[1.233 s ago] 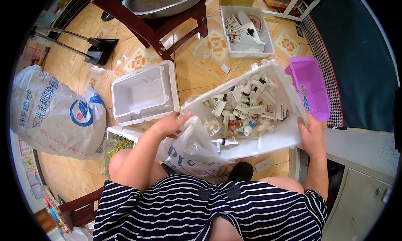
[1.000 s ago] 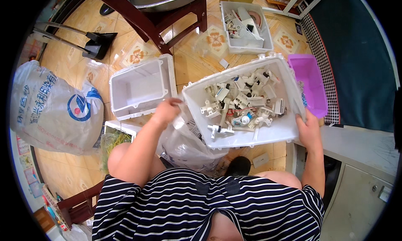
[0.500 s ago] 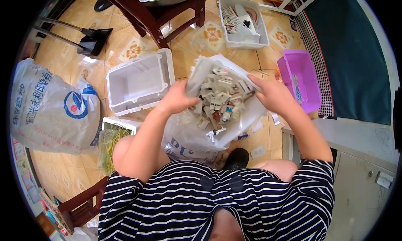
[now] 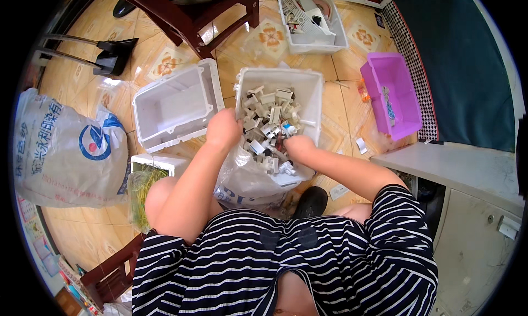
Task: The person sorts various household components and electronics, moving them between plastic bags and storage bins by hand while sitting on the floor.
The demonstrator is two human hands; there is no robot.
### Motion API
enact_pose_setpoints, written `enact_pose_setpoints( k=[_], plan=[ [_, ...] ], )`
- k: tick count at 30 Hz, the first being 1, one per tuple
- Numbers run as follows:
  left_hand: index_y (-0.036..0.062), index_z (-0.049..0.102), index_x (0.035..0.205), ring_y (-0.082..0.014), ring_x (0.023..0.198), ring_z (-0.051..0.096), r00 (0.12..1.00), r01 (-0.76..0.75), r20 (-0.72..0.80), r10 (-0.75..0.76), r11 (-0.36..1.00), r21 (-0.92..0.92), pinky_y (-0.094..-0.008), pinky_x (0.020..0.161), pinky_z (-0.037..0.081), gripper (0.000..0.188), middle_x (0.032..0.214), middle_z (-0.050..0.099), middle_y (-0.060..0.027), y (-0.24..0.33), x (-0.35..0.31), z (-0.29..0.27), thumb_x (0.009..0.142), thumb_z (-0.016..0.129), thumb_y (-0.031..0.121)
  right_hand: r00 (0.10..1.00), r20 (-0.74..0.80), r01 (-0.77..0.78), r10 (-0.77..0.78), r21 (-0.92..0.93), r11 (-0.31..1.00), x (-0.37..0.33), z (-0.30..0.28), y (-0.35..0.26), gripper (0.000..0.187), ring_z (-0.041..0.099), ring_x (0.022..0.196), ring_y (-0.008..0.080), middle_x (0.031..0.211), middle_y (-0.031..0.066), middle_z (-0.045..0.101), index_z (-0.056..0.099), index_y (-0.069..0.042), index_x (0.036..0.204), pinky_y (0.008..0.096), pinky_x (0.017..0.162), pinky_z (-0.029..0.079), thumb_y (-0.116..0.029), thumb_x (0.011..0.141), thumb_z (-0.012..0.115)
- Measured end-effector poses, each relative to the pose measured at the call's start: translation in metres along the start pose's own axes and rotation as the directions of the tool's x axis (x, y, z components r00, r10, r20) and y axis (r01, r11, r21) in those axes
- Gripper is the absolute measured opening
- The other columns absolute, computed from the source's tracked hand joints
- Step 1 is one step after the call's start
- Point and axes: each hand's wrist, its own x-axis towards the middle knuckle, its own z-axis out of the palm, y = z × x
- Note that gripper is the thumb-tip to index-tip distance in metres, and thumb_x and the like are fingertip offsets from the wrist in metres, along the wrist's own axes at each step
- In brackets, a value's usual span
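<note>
In front of me stands a white plastic bin (image 4: 311, 88) heaped with small white and grey plastic fittings (image 4: 275, 115), a few with blue or dark parts. My left hand (image 4: 224, 128) is closed at the bin's left edge and seems to grip its wall, though the fingertips are hidden. Inside the near right part of the bin, my right hand (image 4: 301, 149) reaches into the fittings with its fingers curled; what they hold, if anything, is hidden. A clear plastic bag (image 4: 236, 170) lies bunched against the bin's near left side, below my left hand.
Left of the bin lies a white, shallow tub (image 4: 179, 104), with green strands in a bag (image 4: 144, 192) nearer me. A large printed sack (image 4: 71, 151) stands far left. To the right are a purple bin (image 4: 407, 115) and a cabinet (image 4: 478, 239); another white bin (image 4: 313, 44) is behind.
The white bin has gone from tilted to more level, and its fittings have spread out. My right hand has left the right rim and moved down and left into the contents.
</note>
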Motion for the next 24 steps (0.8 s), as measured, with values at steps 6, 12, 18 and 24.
enact_pose_setpoints(
  k=[6,12,18,24],
  plan=[
    [-0.0026,0.063,0.091,-0.0398,0.09,0.061,1.0,0.006,0.027,-0.007,0.999,0.044,-0.0471,0.081,0.049,0.026,0.093,0.064,-0.0224,-0.001,0.001,0.0,0.084,0.061,0.023,0.974,-0.177,-0.087,0.144,0.296,0.951,0.023,0.02,-0.013,0.02,0.068,0.078,0.0304,0.084,0.014,0.069,0.071,-0.009,0.088,0.0426,0.07,0.054,-0.023,0.082,0.058],
    [-0.0035,0.061,0.086,-0.0425,0.088,0.06,1.0,0.015,0.008,-0.015,1.0,0.025,-0.048,0.078,0.048,0.031,0.091,0.063,-0.025,-0.002,0.004,0.003,0.083,0.064,0.027,0.98,-0.194,0.139,-0.043,0.517,0.845,0.033,0.013,0.021,0.03,0.066,0.08,0.0334,0.09,0.0149,0.069,0.07,-0.008,0.094,0.0413,0.071,0.053,-0.03,0.076,0.062],
    [-0.002,0.062,0.094,-0.0396,0.091,0.061,0.997,0.012,0.07,-0.019,0.995,0.097,-0.0465,0.082,0.049,0.028,0.096,0.064,-0.0221,-0.008,0.0,-0.004,0.084,0.063,0.024,0.854,-0.468,0.222,0.227,0.722,0.655,0.009,-0.047,0.064,0.028,0.063,0.068,0.0286,0.076,0.0141,0.066,0.067,-0.003,0.088,0.0368,0.068,0.05,-0.028,0.074,0.064],
    [-0.0035,0.06,0.083,-0.0424,0.085,0.06,0.999,-0.031,0.022,0.031,0.999,0.025,-0.0477,0.077,0.048,0.032,0.085,0.063,-0.0254,-0.007,-0.001,-0.002,0.083,0.066,0.028,0.935,-0.349,0.321,-0.057,0.77,0.551,0.021,-0.039,0.035,0.018,0.063,0.078,0.0261,0.08,0.0121,0.065,0.065,-0.007,0.086,0.0383,0.068,0.051,-0.021,0.076,0.063]
  ],
)
